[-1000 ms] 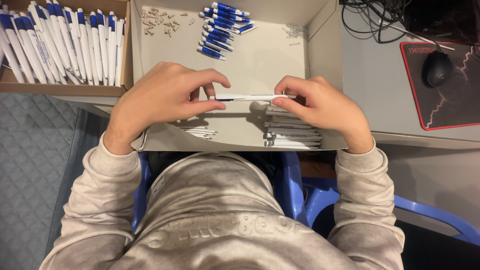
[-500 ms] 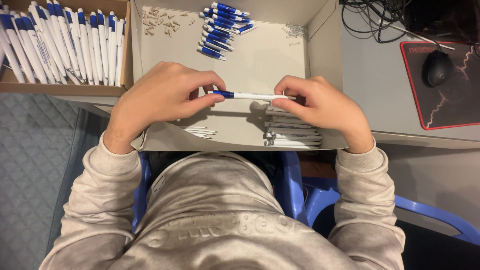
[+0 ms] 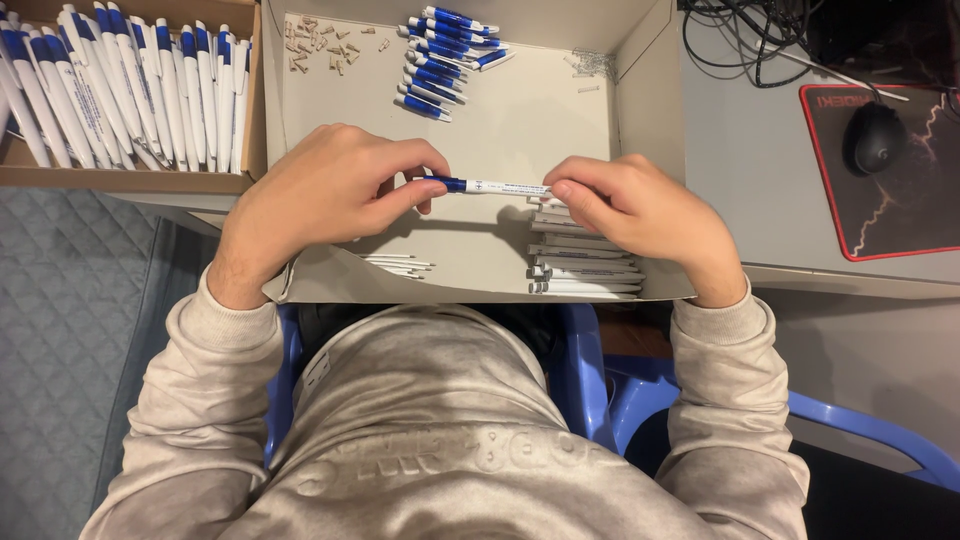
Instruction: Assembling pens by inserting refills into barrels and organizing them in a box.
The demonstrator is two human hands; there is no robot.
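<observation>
A white pen with a blue end (image 3: 492,187) is held level between both hands above a shallow cardboard box (image 3: 520,110). My left hand (image 3: 325,190) pinches the blue end with thumb and fingers. My right hand (image 3: 640,215) grips the white barrel's other end. Under my right hand lies a stack of white pen barrels (image 3: 585,270). Thin white refills (image 3: 400,265) lie near the box's front edge, below my left hand. Several blue pen tips (image 3: 445,50) are piled at the back of the box, with small beige parts (image 3: 320,45) to their left.
A second cardboard box (image 3: 120,175) at the left holds several assembled white and blue pens (image 3: 120,85). A black mouse (image 3: 875,135) sits on a black and red mouse pad (image 3: 900,190) at the right, with cables (image 3: 760,30) behind. I sit on a blue chair (image 3: 600,390).
A blue end now shows on the pen at my left fingers where only the white barrel showed before. Both hands have stayed in place.
</observation>
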